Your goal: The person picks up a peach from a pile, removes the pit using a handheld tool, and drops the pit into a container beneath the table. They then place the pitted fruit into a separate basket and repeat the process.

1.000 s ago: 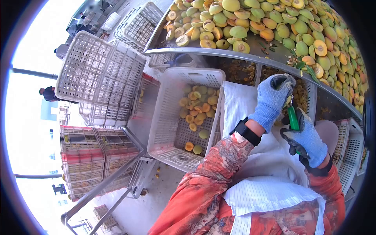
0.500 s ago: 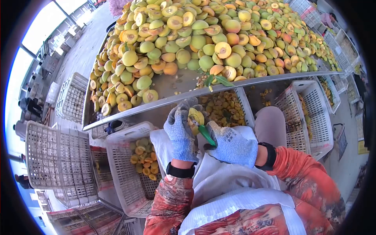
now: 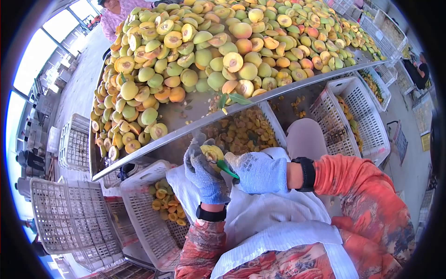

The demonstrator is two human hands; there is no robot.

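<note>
My left hand [image 3: 200,166], in a blue-and-grey work glove, holds a halved apricot [image 3: 213,153] with its yellow cut face showing. My gloved right hand [image 3: 260,171] is closed round a small green-handled tool [image 3: 227,169]. The tool's tip is at the apricot's cut face; its exact shape is hidden. Both hands are above my white apron [image 3: 274,209], just below the metal table edge [image 3: 195,126]. Beyond that edge lies a big heap of whole and halved apricots [image 3: 204,58], green, yellow and orange.
Under the table edge, a crate holds cut apricot pieces [image 3: 246,130]. A white crate [image 3: 148,218] with apricot halves stands at my left, beside stacked crates [image 3: 69,214]. More crates [image 3: 362,111] stand at right. A person in a pink patterned top [image 3: 118,18] is across the table.
The view has shifted, so the table sits further left and the person across it shows more. Both hands keep their hold; the tool and apricot remain close together.
</note>
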